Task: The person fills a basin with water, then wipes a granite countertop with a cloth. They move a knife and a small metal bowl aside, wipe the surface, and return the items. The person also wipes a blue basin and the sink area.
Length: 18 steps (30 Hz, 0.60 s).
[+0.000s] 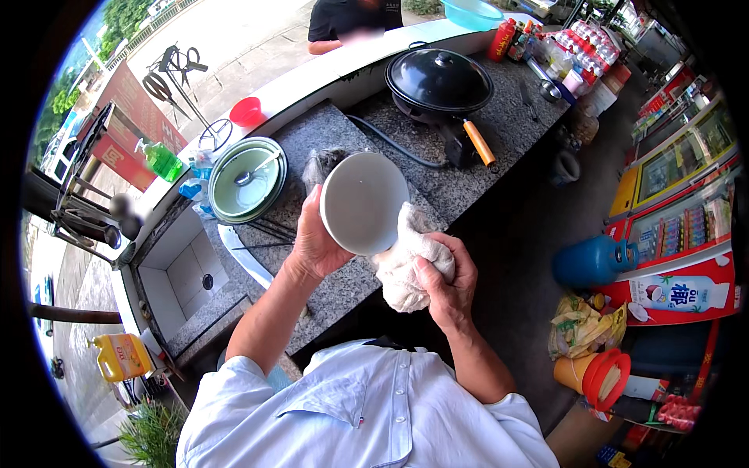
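A round white bowl is tilted in front of me, its inside facing the camera. My left hand grips the bowl by its left rim. Bunched in my right hand is a white cloth, which meets the bowl's lower right rim. Behind the bowl, a dark item in clear plastic is partly hidden on the granite counter. To the left stand stacked green bowls, with a metal spoon in the top one. Thin dark sticks and a knife-like white blade lie below them.
A lidded black wok with a wooden handle occupies the back counter. At left is a tiled sink. Green soap bottle and red bowl sit along the ledge. Beyond it is a person. A blue gas cylinder lies right.
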Tool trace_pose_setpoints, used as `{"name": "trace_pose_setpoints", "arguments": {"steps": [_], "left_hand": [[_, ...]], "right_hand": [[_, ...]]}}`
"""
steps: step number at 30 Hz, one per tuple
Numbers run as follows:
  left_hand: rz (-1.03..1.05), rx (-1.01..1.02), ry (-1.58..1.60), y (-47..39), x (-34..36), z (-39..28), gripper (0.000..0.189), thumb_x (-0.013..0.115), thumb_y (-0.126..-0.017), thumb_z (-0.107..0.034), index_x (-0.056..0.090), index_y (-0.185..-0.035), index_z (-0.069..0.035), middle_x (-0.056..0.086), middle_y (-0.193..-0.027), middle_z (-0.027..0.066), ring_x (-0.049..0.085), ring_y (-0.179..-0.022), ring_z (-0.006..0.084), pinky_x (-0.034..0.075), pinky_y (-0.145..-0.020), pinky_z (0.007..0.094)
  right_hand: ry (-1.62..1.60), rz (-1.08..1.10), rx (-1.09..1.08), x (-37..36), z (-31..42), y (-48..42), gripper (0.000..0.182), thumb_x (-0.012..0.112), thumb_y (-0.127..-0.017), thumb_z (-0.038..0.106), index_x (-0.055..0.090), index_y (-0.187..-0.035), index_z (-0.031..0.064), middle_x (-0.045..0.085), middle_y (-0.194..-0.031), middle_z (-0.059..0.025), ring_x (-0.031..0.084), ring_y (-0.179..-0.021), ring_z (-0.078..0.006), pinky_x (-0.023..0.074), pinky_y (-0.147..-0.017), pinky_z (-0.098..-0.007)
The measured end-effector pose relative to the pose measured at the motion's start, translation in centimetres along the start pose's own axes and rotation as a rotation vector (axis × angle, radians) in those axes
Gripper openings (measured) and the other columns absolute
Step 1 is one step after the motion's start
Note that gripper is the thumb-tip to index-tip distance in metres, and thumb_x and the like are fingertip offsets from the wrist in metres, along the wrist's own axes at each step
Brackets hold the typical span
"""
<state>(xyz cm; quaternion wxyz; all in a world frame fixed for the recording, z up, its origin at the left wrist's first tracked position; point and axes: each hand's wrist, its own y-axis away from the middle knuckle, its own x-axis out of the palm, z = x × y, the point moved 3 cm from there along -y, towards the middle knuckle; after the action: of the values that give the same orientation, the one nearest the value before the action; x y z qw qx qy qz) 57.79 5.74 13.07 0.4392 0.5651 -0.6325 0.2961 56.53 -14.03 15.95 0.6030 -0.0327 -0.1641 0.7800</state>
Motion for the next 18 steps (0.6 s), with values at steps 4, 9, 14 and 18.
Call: {"name": "trace_pose_setpoints", "arguments": {"steps": [4, 9, 14, 18], "left_hand": [[-0.049, 0.030, -0.281, -0.2, -1.2, 1.3, 0.076, 0.054, -0.089, -0.060, 0.039, -0.145, -0.010, 0.052, -0.138, 0.0118, 0.052, -0.125, 0.0266, 0.044, -0.101, 0.0477], [0.001, 0.117, -0.455, 0.0, -4.3, 2.6, 0.076, 0.071, -0.087, -0.038, 0.032, -0.144, -0.007, 0.049, -0.134, 0.0097, 0.053, -0.121, 0.0228, 0.051, -0.094, 0.0436], [0.001, 0.149, -0.668, 1.1, -3.2, 2.8, 0.078, 0.080, -0.078, -0.031, 0.039, -0.140, -0.006, 0.051, -0.132, 0.0052, 0.050, -0.121, 0.0173, 0.043, -0.100, 0.0366], [0.073, 0.093, -0.620, 2.0, -3.5, 3.7, 0.088, 0.081, -0.076, -0.039, 0.035, -0.143, -0.005, 0.050, -0.134, 0.0058, 0.047, -0.124, 0.0170, 0.042, -0.101, 0.0360]], "right_hand": [[0.242, 0.046, -0.442, 1.2, 3.0, -3.1, 0.032, 0.069, -0.084, 0.007, 0.058, -0.113, -0.0014, 0.063, -0.106, -0.0158, 0.063, -0.095, -0.0245, 0.0510, -0.085, -0.0352], [0.631, 0.202, -0.786, 5.2, 4.8, -5.3, 0.038, 0.074, -0.080, 0.019, 0.061, -0.113, 0.0074, 0.063, -0.111, -0.0182, 0.061, -0.103, -0.0364, 0.0497, -0.089, -0.0460], [1.008, 0.518, -0.488, 6.6, 1.9, -7.2, 0.033, 0.068, -0.082, 0.028, 0.064, -0.109, 0.0104, 0.068, -0.102, -0.0144, 0.065, -0.096, -0.0336, 0.0503, -0.083, -0.0447], [1.008, 0.622, -0.035, 6.5, 2.1, -9.3, 0.034, 0.065, -0.083, 0.033, 0.065, -0.103, 0.0057, 0.068, -0.094, -0.0185, 0.066, -0.090, -0.0373, 0.0513, -0.080, -0.0444]]}}
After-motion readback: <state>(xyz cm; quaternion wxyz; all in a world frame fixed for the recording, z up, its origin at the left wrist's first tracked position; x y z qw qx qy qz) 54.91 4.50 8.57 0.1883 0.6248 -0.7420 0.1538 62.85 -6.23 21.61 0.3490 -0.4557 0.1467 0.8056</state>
